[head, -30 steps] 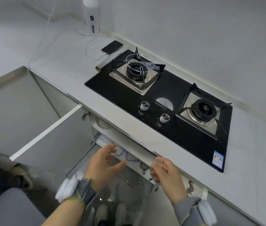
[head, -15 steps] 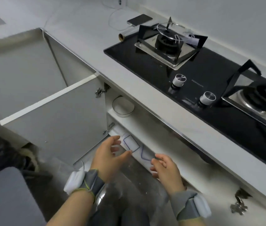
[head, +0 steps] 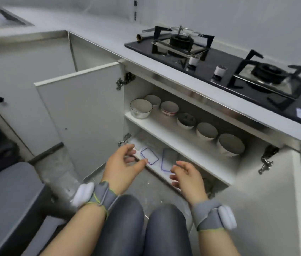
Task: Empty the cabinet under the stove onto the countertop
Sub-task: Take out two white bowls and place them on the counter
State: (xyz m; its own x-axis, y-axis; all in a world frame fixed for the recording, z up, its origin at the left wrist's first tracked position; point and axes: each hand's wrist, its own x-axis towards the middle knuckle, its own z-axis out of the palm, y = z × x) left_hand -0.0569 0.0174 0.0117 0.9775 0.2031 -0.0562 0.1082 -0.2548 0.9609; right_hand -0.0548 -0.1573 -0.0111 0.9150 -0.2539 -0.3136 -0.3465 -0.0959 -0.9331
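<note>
Grey kitchen; table (head: 99,34) w/ stove (head: 219,58) at 1 o'clock. Cabinet (head: 81,117) open below, bowls (head: 141,109) on upper shelf (head: 164,134) at 12. L hand (head: 122,167), R hand (head: 188,176) empty, fingers half-spread by lower shelf (head: 216,169), prob. to lift blue-edged items (head: 149,156).

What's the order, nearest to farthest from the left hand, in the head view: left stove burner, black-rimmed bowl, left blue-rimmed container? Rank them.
1. Left blue-rimmed container, lower shelf, beside left hand.
2. Black-rimmed bowl, upper shelf, left end.
3. Left stove burner, countertop.
</note>
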